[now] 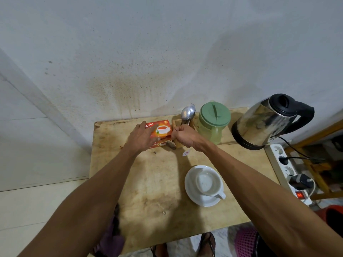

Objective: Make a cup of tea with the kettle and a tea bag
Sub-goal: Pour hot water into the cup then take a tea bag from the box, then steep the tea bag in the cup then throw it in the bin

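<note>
Now your left hand (140,136) lies flat with fingers spread on the orange tea box (161,131) at the far side of the wooden table (148,182), pressing on its top without gripping anything. Your right hand (182,135) is curled into a loose fist just to the right of the box, its thumb and fingertips pinched on the string of a tea bag (171,145). That tea bag hangs at the front right corner of the box, low against the table; whether it touches the wood is hard to tell. Its small white paper tag (186,152) dangles under your right wrist. Nearer to you, right of centre, a white cup (208,183) sits on a white saucer (191,190) with its handle turned toward you; the cup looks empty, though the glare makes that uncertain. Behind your right hand, a wooden holder (176,121) stands with spoons (187,112) sticking up from it. Just to its right stands a green jar (213,121) with its lid on. Farther right, the steel kettle (267,121) sits on its black base at the table's far right corner, lid down, handle pointing right. A white power strip (284,167) lies beside the table's right edge, with black plugs in it and a red switch lit.
</note>
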Available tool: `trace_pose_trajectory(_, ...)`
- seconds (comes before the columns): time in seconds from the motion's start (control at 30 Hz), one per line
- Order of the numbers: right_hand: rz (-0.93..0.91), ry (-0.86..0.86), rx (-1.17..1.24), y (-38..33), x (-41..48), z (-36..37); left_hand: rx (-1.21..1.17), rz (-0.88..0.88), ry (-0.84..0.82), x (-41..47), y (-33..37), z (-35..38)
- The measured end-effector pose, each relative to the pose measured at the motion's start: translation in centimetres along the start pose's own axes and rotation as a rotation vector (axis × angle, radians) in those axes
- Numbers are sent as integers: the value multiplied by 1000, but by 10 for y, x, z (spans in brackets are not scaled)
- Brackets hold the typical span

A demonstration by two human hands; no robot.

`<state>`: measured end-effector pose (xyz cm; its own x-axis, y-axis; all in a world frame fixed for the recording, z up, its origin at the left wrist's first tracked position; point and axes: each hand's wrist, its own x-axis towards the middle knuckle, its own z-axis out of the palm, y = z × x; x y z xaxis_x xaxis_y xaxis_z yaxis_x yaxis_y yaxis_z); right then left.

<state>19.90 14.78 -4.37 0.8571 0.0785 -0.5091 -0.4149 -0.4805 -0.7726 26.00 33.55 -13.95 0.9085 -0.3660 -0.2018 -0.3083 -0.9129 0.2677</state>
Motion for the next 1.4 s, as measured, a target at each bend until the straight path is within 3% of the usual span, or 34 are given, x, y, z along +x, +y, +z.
trace_pose_trajectory(0.23, -21, 13, 10, -1, -1, 0, 101, -36, -88, -5, -7, 18)
trace_pose_trajectory(0.6, -73, 35, 27, 5, -32, -24, 201, -4, 10, -28, 28, 5)
trace_pose_trajectory(0.93, -180, 54, -37, 31, -89, -56, -118, -179, 90, -107, 109, 42)
trace_pose_trajectory(1.17, -147, -32, -87, 71, -116, -67, -542, -444, -37, -160, 169, 91)
trace_pose_trajectory(1.4, -116, -7, -270, 109, -118, -63, -750, -440, 20, -188, 198, 108)
